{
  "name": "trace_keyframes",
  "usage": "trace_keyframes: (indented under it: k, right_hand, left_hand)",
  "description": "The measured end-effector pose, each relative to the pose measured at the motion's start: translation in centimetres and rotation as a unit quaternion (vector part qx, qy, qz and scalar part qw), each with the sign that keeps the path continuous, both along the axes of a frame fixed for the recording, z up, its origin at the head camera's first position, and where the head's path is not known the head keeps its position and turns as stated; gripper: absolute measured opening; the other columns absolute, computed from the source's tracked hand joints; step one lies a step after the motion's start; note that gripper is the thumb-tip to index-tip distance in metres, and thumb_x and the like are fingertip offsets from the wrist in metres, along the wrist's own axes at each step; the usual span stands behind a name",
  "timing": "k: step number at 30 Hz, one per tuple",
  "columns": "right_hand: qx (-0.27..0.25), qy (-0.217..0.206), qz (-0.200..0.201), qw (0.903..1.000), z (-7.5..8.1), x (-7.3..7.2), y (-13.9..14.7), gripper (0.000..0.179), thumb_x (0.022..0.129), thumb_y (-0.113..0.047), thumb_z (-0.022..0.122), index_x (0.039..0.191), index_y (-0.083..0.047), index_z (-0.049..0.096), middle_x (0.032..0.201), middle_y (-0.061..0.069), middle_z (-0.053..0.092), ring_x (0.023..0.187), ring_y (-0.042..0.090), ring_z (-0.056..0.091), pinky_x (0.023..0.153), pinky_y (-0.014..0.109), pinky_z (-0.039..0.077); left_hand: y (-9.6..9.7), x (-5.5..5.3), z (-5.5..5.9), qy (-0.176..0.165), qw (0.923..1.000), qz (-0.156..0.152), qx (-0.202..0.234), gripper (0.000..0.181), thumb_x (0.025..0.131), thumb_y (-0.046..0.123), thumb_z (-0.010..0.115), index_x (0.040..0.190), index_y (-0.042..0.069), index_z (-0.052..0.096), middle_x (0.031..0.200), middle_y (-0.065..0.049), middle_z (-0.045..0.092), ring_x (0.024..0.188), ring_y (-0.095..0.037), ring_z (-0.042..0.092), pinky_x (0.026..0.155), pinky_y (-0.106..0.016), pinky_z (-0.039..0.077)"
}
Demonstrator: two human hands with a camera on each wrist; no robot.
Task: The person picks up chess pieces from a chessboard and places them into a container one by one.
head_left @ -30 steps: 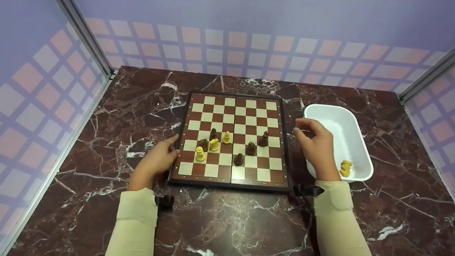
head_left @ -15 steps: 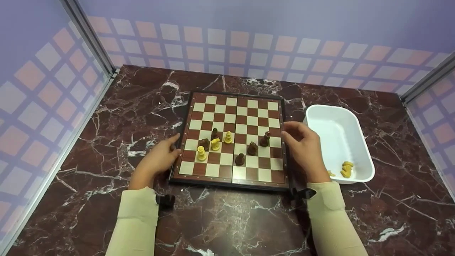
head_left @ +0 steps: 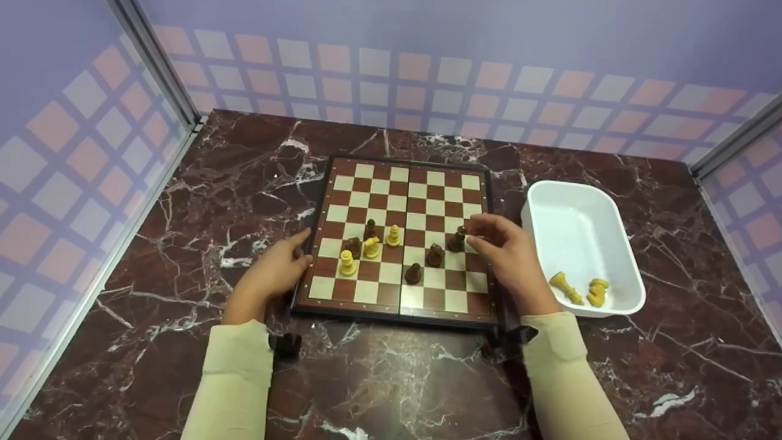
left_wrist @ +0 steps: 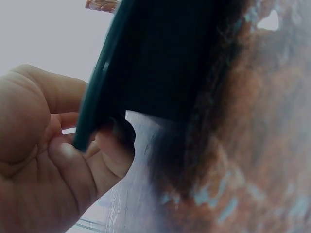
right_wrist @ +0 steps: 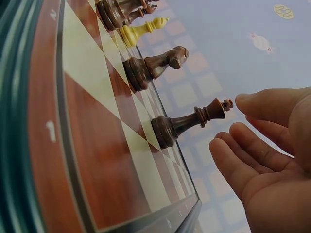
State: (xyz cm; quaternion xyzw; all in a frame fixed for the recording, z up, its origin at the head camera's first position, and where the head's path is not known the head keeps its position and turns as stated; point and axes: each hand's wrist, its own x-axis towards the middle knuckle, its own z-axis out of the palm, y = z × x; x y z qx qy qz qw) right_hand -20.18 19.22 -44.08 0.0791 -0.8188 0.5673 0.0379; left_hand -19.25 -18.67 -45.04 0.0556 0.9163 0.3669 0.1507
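Observation:
My left hand holds the left edge of the folding chessboard. In the left wrist view, its thumb and curled fingers lie around the board's dark rim. Over the board's right side is my right hand, thumb and fingers apart around the top of an upright dark king. A small gap shows between the fingertips and the king in the right wrist view. Left of the king stand a dark knight and a dark pawn.
Yellow pieces, including a knight and a bishop, stand with dark ones on the board's left half. A white tray at right holds a yellow knight and another lying yellow piece. Patterned walls enclose the marble table.
My right hand has moved left from over the tray to the dark king, uncovering the lying yellow piece in the tray. The left hand has stayed at the board's edge.

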Motion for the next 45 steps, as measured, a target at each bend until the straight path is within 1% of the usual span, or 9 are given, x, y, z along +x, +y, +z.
trace_keyframes:
  k: [6, 12, 15, 18, 23, 27, 32, 38, 45]
  right_hand:
    - [-0.002, -0.021, 0.016, 0.9996, -0.4, 0.0, -0.3, 0.037, 0.082, -0.012, 0.066, 0.118, -0.004, 0.057, 0.112, 0.009, 0.063, 0.108, 0.019, 0.059, 0.090, 0.027, 0.047]
    - [0.031, -0.043, 0.029, 0.9982, -0.7, 0.1, -0.3, 0.043, 0.085, -0.015, 0.063, 0.126, -0.007, 0.053, 0.117, 0.006, 0.060, 0.114, 0.017, 0.054, 0.095, 0.033, 0.044]
    - [0.037, -0.050, 0.033, 0.9975, -0.8, 0.0, -0.4, 0.043, 0.085, -0.015, 0.063, 0.126, -0.009, 0.052, 0.118, 0.007, 0.059, 0.115, 0.016, 0.053, 0.095, 0.032, 0.044]
    - [0.027, -0.054, 0.031, 0.9977, -0.6, 0.0, -0.7, 0.040, 0.085, -0.011, 0.062, 0.124, -0.007, 0.054, 0.117, 0.012, 0.059, 0.114, 0.018, 0.054, 0.094, 0.034, 0.045]
    - [0.029, -0.046, 0.016, 0.9984, 0.9, 0.8, -1.5, 0.034, 0.084, -0.005, 0.061, 0.118, -0.003, 0.056, 0.113, 0.017, 0.061, 0.108, 0.024, 0.057, 0.091, 0.039, 0.045]
    - [0.048, -0.036, 0.000, 0.9982, 1.8, 1.3, -1.9, 0.029, 0.084, -0.006, 0.061, 0.113, -0.003, 0.059, 0.111, 0.015, 0.063, 0.104, 0.022, 0.058, 0.090, 0.037, 0.045]
    - [0.071, -0.021, -0.010, 0.9972, 2.0, 1.4, -2.1, 0.025, 0.085, -0.007, 0.060, 0.111, -0.005, 0.061, 0.110, 0.012, 0.063, 0.104, 0.021, 0.058, 0.091, 0.035, 0.043]
    - [0.073, -0.016, -0.012, 0.9971, 1.8, 1.3, -2.2, 0.025, 0.086, -0.008, 0.059, 0.111, -0.005, 0.061, 0.110, 0.012, 0.063, 0.104, 0.021, 0.058, 0.090, 0.036, 0.043]
    - [0.073, -0.007, -0.002, 0.9973, 1.8, 1.4, -2.1, 0.025, 0.087, -0.008, 0.058, 0.112, -0.005, 0.061, 0.110, 0.011, 0.063, 0.105, 0.020, 0.057, 0.090, 0.036, 0.044]
  left_hand:
    - [0.1, 0.0, 0.0, -0.002, 1.0000, 0.001, 0.001, 0.059, 0.092, 0.015, 0.047, 0.145, 0.008, 0.022, 0.070, -0.002, 0.043, 0.051, -0.011, 0.039, 0.050, -0.028, 0.039]
    - [0.1, -0.1, 0.2, -0.010, 0.9999, -0.007, -0.006, 0.059, 0.093, 0.017, 0.046, 0.146, 0.009, 0.020, 0.067, 0.000, 0.042, 0.049, -0.011, 0.037, 0.048, -0.027, 0.038]
    - [0.2, 0.0, 0.3, -0.018, 0.9998, -0.009, -0.008, 0.059, 0.094, 0.018, 0.045, 0.146, 0.011, 0.018, 0.065, 0.000, 0.041, 0.048, -0.011, 0.037, 0.047, -0.027, 0.038]
    - [0.2, -0.1, 0.4, -0.016, 0.9998, -0.007, -0.009, 0.059, 0.094, 0.018, 0.045, 0.146, 0.011, 0.018, 0.067, 0.000, 0.041, 0.049, -0.011, 0.037, 0.048, -0.027, 0.038]
    - [0.2, -0.2, 0.3, -0.009, 0.9999, -0.006, -0.010, 0.059, 0.093, 0.017, 0.046, 0.146, 0.009, 0.020, 0.068, 0.000, 0.042, 0.050, -0.011, 0.038, 0.048, -0.027, 0.038]
    - [0.2, -0.2, 0.2, -0.006, 1.0000, -0.006, -0.005, 0.059, 0.093, 0.015, 0.046, 0.145, 0.008, 0.020, 0.066, 0.000, 0.041, 0.049, -0.011, 0.038, 0.048, -0.027, 0.038]
    - [0.2, -0.3, 0.1, -0.001, 1.0000, -0.006, -0.005, 0.059, 0.093, 0.015, 0.046, 0.145, 0.007, 0.021, 0.066, 0.001, 0.041, 0.049, -0.011, 0.037, 0.048, -0.027, 0.037]
    - [0.1, -0.2, -0.1, 0.008, 0.9999, -0.004, -0.004, 0.059, 0.092, 0.014, 0.047, 0.144, 0.005, 0.022, 0.066, 0.000, 0.041, 0.050, -0.011, 0.037, 0.049, -0.027, 0.037]
    - [0.1, 0.0, 0.1, -0.004, 1.0000, -0.001, -0.002, 0.058, 0.093, 0.015, 0.046, 0.145, 0.008, 0.021, 0.069, -0.001, 0.044, 0.048, -0.011, 0.038, 0.048, -0.027, 0.038]
